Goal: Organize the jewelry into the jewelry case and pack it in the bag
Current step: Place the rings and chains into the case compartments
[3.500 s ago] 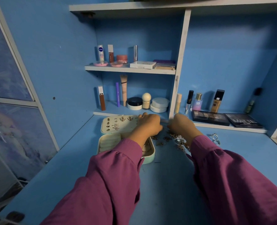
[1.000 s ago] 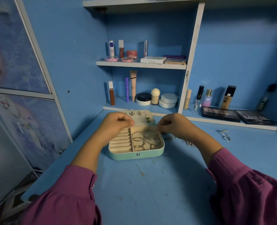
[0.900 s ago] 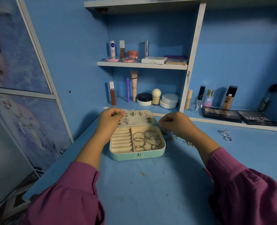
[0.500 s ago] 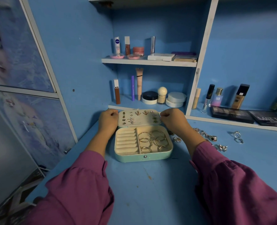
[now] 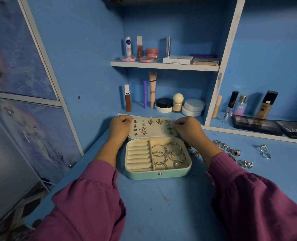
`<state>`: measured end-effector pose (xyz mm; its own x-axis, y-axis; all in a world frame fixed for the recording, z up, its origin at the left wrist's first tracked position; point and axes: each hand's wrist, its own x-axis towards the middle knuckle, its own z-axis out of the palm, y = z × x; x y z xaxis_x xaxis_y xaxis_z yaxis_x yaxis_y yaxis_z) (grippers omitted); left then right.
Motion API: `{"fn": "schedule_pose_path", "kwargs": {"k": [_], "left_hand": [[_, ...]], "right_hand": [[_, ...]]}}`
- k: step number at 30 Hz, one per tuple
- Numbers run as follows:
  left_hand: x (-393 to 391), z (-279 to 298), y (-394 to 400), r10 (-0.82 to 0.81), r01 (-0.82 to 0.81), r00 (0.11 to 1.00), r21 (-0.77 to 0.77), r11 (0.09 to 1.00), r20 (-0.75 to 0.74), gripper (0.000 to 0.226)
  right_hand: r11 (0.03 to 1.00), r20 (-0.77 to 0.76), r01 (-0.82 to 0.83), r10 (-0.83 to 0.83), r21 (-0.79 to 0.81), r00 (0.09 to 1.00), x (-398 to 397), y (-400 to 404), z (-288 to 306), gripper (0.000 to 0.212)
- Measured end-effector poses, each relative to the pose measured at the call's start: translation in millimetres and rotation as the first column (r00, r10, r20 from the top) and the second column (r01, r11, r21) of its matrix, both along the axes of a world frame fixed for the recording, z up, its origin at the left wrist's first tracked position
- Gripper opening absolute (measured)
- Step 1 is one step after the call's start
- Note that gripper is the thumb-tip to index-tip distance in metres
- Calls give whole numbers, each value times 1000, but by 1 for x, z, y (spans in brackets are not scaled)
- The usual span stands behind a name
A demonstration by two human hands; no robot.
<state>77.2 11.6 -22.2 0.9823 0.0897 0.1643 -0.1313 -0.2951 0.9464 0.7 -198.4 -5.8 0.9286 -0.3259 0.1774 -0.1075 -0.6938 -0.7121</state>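
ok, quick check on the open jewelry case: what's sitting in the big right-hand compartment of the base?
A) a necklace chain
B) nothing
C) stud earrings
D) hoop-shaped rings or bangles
D: thin metal hoops lie overlapping in the right compartment of the jewelry case, while the small earrings are pinned on the lid panel and the padded ring rolls on the left hold nothing.

The white lip-balm stick (image 5: pixel 128 46) on the upper shelf reads "NIVEA"; the pink-purple perfume bottle (image 5: pixel 240 106) reads "SB"; the black flat palette (image 5: pixel 295 130) reads "MATT", cut off.
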Motion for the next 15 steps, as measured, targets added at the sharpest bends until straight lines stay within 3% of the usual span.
{"fn": "schedule_pose_path", "kwargs": {"k": [15], "left_hand": [[-24,16,3,46,-29,998,-297,954,53,16]], "right_hand": [[999,51,13,-15,36,999,-14,-2,6,19]]}}
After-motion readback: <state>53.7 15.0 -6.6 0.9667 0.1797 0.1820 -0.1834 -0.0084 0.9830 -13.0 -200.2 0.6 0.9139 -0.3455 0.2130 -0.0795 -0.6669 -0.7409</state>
